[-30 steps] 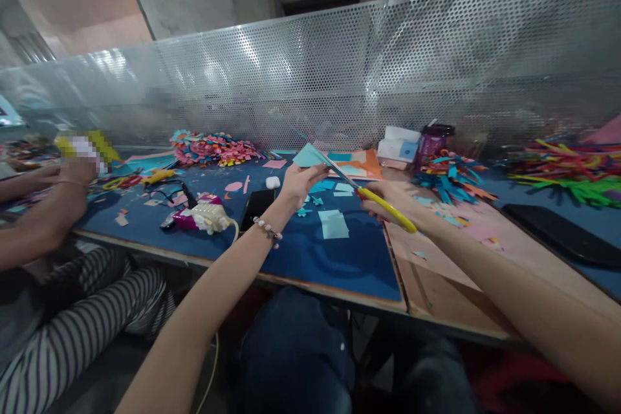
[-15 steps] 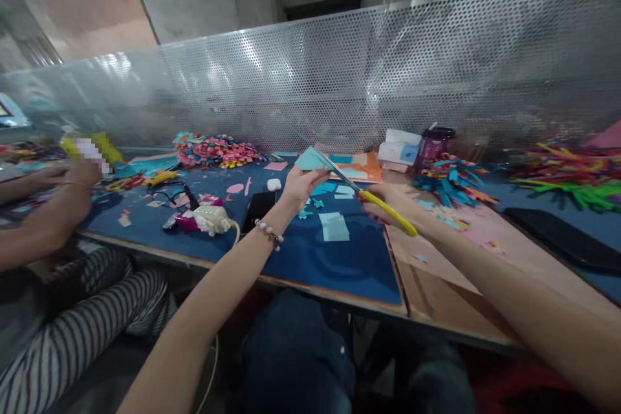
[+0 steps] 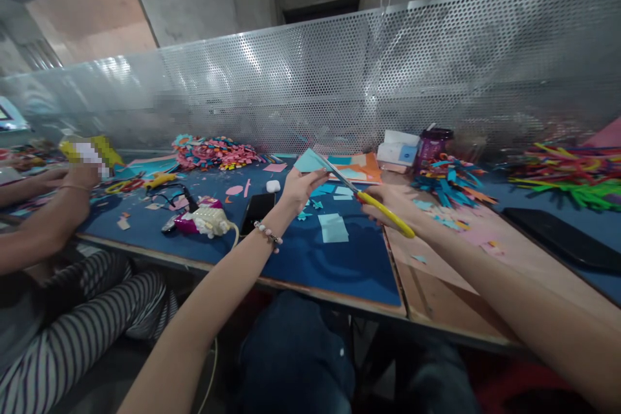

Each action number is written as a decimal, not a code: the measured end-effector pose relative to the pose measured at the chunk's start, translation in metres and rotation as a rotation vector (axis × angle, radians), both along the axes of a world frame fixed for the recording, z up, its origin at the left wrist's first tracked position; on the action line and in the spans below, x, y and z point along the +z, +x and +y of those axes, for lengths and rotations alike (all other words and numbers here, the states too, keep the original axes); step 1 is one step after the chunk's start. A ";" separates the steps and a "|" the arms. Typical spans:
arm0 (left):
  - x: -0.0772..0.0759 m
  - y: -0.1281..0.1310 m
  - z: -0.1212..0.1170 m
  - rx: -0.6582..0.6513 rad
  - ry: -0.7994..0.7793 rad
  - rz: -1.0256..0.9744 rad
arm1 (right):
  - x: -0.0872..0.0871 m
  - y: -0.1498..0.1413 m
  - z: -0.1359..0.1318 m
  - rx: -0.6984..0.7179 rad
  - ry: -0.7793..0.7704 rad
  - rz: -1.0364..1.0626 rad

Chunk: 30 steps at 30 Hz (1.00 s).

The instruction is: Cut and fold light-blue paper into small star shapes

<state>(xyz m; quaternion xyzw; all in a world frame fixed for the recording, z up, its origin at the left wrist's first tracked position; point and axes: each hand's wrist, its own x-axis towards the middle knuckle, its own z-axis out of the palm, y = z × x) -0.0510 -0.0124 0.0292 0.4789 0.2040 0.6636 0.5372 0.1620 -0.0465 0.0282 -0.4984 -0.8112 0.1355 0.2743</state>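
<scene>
Pinched in my left hand (image 3: 301, 191) is a light blue piece of paper (image 3: 309, 161), raised above the table. My right hand (image 3: 383, 204) is closed around the yellow handles of a pair of scissors (image 3: 385, 212). Their metal blades point up and left and meet the paper's right edge. Below my hands lie a stack of light blue paper squares (image 3: 334, 228) and a few small cut stars (image 3: 304, 215). More blue paper pieces (image 3: 343, 192) rest between my hands. Fingers partly hide the lower edge of the held paper.
Left of my wrist are a black phone (image 3: 258, 212), a white earbud case (image 3: 273, 186) and a power strip (image 3: 206, 218). Heaped paper pieces (image 3: 213, 152) lie behind. A co-worker's arm (image 3: 63, 213) is at left. A purple cup (image 3: 433, 150) and paper strips (image 3: 451, 180) stand right.
Both hands, the paper and the scissors keep nearly the same position. The whole view has shifted very slightly.
</scene>
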 end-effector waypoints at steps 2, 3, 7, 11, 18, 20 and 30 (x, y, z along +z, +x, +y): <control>0.000 0.000 -0.001 0.000 0.002 -0.005 | -0.003 0.000 0.003 0.007 0.010 0.007; 0.000 0.000 -0.001 -0.001 0.004 -0.008 | -0.005 0.000 0.004 0.007 0.015 0.009; -0.002 -0.001 0.001 -0.021 0.022 -0.014 | -0.004 -0.001 0.004 -0.006 0.036 -0.010; -0.003 -0.002 0.002 -0.028 0.030 -0.022 | -0.001 -0.002 -0.001 -0.003 0.079 -0.022; -0.002 -0.001 0.001 -0.041 0.013 -0.037 | 0.001 -0.003 -0.004 -0.012 0.152 -0.040; -0.002 -0.001 0.001 -0.045 0.015 -0.044 | 0.001 -0.004 -0.004 -0.019 0.165 -0.055; -0.006 -0.001 0.005 -0.054 0.015 -0.044 | 0.002 -0.004 -0.007 -0.019 0.194 -0.090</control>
